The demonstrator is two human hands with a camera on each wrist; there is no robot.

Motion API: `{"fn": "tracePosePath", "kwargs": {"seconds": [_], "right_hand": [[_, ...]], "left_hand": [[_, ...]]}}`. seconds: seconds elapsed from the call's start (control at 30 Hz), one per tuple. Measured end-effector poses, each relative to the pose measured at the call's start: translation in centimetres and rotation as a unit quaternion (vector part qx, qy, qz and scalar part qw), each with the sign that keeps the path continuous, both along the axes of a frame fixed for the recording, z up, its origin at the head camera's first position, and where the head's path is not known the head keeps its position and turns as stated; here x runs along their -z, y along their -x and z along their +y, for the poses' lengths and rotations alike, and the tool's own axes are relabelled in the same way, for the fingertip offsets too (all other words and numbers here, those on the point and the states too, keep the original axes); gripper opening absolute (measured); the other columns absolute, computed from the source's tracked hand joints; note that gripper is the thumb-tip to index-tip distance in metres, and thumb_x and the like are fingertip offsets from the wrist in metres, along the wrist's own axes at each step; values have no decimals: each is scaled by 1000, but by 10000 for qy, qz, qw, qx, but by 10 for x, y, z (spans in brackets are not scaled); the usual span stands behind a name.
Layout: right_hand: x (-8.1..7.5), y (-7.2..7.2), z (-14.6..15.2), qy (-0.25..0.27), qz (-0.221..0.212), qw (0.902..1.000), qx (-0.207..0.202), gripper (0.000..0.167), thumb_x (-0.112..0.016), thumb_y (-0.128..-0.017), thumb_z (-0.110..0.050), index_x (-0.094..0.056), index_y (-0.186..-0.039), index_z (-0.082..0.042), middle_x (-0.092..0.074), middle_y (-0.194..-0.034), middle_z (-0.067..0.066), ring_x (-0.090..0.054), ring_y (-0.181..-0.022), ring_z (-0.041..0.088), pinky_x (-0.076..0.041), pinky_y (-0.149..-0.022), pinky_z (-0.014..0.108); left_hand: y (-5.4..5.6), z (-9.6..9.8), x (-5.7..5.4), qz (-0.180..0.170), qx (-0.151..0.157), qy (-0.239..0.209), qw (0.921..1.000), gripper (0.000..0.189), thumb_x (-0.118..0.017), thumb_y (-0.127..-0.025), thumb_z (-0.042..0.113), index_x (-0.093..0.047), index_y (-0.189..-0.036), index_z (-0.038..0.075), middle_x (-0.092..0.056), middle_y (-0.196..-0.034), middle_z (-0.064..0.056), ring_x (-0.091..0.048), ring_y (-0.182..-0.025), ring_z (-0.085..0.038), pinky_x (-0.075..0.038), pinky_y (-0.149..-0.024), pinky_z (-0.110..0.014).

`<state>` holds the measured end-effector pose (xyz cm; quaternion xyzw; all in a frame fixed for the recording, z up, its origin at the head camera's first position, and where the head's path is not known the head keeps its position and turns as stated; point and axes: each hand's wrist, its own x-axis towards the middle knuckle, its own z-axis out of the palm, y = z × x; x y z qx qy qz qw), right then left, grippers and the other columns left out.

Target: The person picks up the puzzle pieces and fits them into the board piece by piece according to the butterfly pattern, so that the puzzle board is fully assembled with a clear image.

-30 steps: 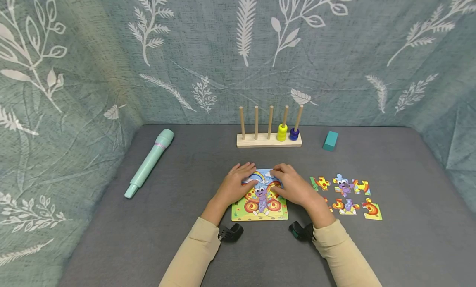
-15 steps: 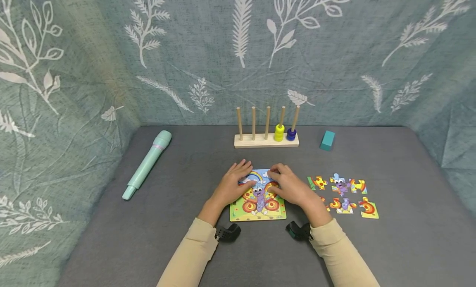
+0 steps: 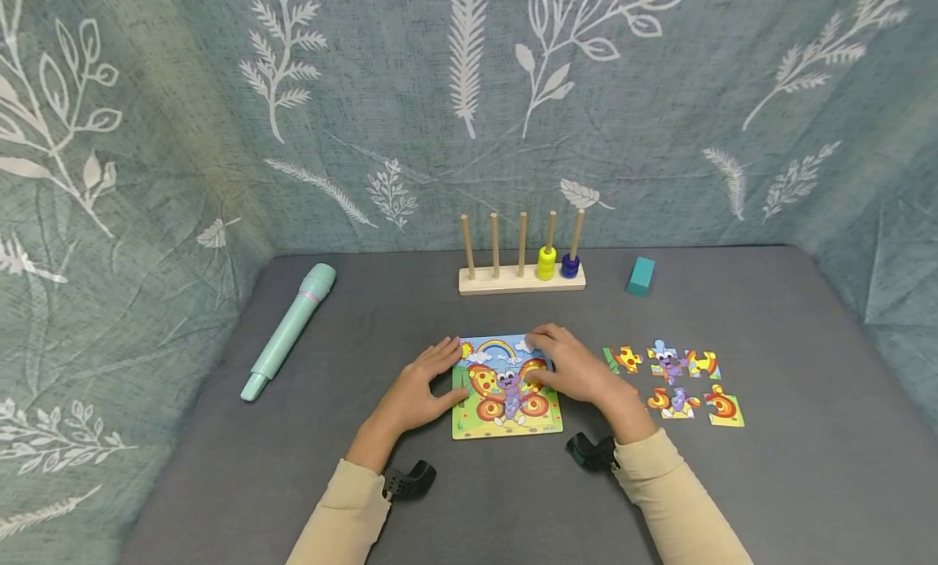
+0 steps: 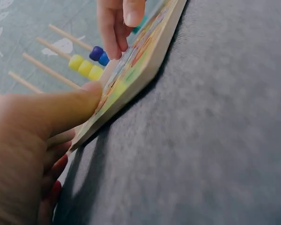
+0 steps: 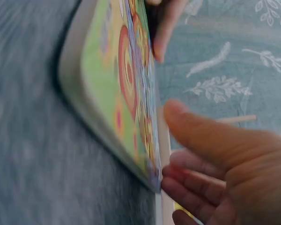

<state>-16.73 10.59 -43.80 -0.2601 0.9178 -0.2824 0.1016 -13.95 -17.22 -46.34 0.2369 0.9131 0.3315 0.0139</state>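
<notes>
A square butterfly puzzle board (image 3: 507, 428) lies flat on the table in the head view, its picture filled in. My left hand (image 3: 414, 392) is at its left side with straight fingers. In the left wrist view the thumb (image 4: 86, 101) touches the board's top near the edge, and the other fingers sit along its side. My right hand (image 3: 579, 368) lies over the upper right corner. The right wrist view has its fingertips at the board's edge, with the thumb (image 5: 180, 115) raised apart from the surface.
Several loose puzzle pieces (image 3: 667, 361) lie to the right. Behind the board stands a wooden peg rack (image 3: 487, 282) with yellow and blue beads. A teal block (image 3: 641, 277) is at the back right, and a mint toy microphone (image 3: 289, 330) at the left.
My left hand has slid off the board's top to its left edge, uncovering the sun and rainbow. The right hand stays at the upper right corner. The head view has shifted slightly.
</notes>
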Motion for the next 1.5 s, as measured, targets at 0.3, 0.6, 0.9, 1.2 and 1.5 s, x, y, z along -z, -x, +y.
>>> {"fn": "tracePosePath", "kwargs": {"seconds": [0.3, 0.6, 0.9, 1.2, 1.5], "right_hand": [[-5, -2, 30, 88, -42, 9994, 320, 65, -68, -88, -29, -43, -141, -1, -44, -141, 20, -39, -132, 40, -38, -106, 57], [-6, -7, 86, -3, 67, 9967, 807, 58, -68, -88, -21, -47, -136, 2, -46, -137, 23, -43, -126, 43, -41, -101, 59], [-10, -13, 120, -184, -268, 9934, 1100, 53, -68, -87, -18, -51, -134, -1, -48, -137, 23, -43, -126, 44, -39, -99, 61], [-6, -14, 120, -307, -170, 9939, 1049, 49, -69, -85, -13, -55, -130, 0, -51, -134, 24, -43, -125, 46, -38, -100, 63], [-3, -13, 117, -455, 128, 9945, 931, 40, -69, -84, -10, -61, -122, 1, -53, -130, 23, -45, -122, 45, -33, -99, 67]], "left_hand": [[-5, -6, 3, -52, 313, 267, 9991, 73, -71, -83, 37, -42, -142, 5, -37, -150, -10, -32, -141, -27, -24, -119, -44], [-4, -9, 1, 104, 371, 329, 9987, 72, -71, -82, 36, -44, -141, 3, -39, -149, -11, -34, -140, -29, -26, -118, -47], [-4, -8, 1, 128, 338, 334, 9988, 71, -71, -82, 36, -46, -140, 3, -40, -149, -12, -34, -139, -29, -26, -118, -47], [-3, -8, 3, 87, 341, 303, 9989, 72, -72, -82, 36, -46, -140, 3, -40, -149, -11, -34, -140, -27, -25, -118, -44], [-3, -8, 3, 92, 345, 281, 9990, 71, -71, -82, 37, -46, -140, 4, -39, -149, -10, -34, -140, -26, -25, -119, -43]]}}
